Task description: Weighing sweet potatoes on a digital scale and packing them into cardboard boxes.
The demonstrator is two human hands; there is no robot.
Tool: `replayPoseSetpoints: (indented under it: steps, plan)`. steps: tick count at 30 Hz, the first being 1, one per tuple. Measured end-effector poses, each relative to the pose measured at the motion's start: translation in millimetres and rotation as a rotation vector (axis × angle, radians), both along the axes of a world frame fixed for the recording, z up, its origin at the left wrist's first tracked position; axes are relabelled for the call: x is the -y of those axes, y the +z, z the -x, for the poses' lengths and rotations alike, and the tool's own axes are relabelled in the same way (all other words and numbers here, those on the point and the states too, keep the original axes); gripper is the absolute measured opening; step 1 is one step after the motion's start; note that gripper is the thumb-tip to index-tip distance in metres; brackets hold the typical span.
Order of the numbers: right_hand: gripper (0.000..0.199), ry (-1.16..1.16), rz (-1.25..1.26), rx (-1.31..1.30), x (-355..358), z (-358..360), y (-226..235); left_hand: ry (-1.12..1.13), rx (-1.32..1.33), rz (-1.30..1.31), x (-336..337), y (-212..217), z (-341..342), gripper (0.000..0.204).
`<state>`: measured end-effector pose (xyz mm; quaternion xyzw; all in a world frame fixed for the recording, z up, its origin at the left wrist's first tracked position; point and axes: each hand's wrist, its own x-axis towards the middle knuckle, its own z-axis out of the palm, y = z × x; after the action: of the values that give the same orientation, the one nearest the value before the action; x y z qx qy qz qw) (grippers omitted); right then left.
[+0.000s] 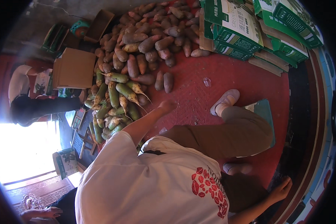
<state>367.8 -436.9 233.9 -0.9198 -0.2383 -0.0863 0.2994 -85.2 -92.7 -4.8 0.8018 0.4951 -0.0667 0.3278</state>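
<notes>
My left hand (pixel 168 106) reaches over the red floor, just right of the green radishes (pixel 113 95). Its fingers are too small and blurred to tell how they are held, and I make out nothing in them. Beyond it, two loose sweet potatoes (pixel 168 82) lie side by side at the near edge of a large heap of sweet potatoes (pixel 147 44). My right hand (pixel 281 189) hangs low at the right, beside the dark floor border. Its fingers are partly extended, and no object shows in it.
Green and white cartons (pixel 240 28) are stacked at the far right. A brown cardboard box (pixel 74 68) stands left of the heap. One person in dark trousers (pixel 44 108) is at the left; another person's hand (pixel 53 212) shows at lower left. A small clear plastic piece (pixel 207 81) lies ahead.
</notes>
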Motion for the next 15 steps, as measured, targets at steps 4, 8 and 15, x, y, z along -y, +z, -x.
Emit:
replayPoseSetpoints:
  steps: [4,8,15]
  plan:
    - [0.034,-0.006,-0.028,-0.018,9,-3,-4,0.114,0.277,0.101,-17,17,-80,0.034]
    - [0.034,-0.003,-0.028,0.007,6,0,1,0.141,0.494,0.105,-9,74,-157,0.03]
    - [0.032,0.005,-0.055,-0.003,14,0,-1,0.056,0.852,0.111,43,135,-243,0.031]
